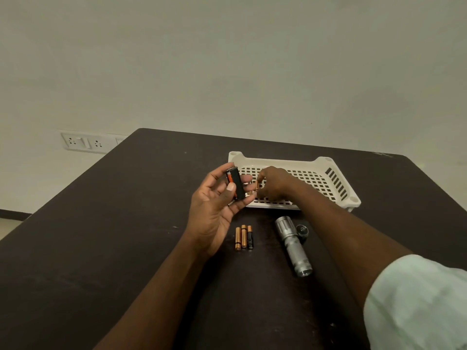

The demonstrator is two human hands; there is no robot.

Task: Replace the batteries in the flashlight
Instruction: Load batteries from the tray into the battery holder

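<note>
Flashlight (293,245) lies on table (126,236), long axis near-to-far, tilted; left hand (214,210) grips battery holder (236,183) upright; right hand (274,184) pinches battery (257,186) over basket (326,178).

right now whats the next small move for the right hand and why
Probably carry the battery pinched in the right hand across to the black battery holder in the left hand and seat it in a free slot. The holder already shows one orange cell, the flashlight lies open beside its cap, and three batteries lie set aside.
</note>
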